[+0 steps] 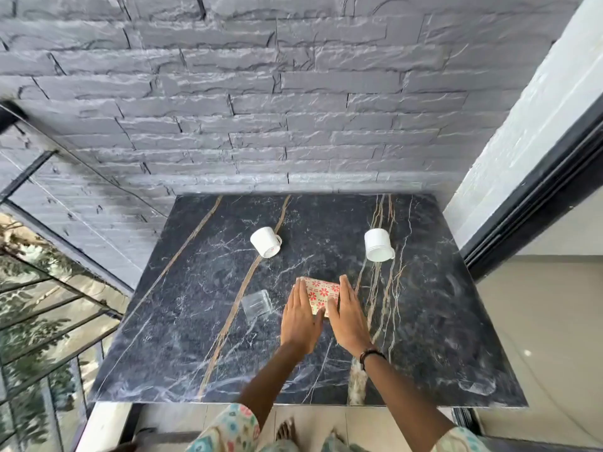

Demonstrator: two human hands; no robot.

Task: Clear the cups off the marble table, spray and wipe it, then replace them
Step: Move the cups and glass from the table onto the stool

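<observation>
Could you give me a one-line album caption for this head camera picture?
Both hands, left and right, flank a flowered cup on a marble table with three other cups.

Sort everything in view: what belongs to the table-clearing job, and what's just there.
Job: marble table; patterned cup between left hand and right hand; clear glass; left white cup; right white cup.

Just there: stone wall; glass railing; tiled floor.
</observation>
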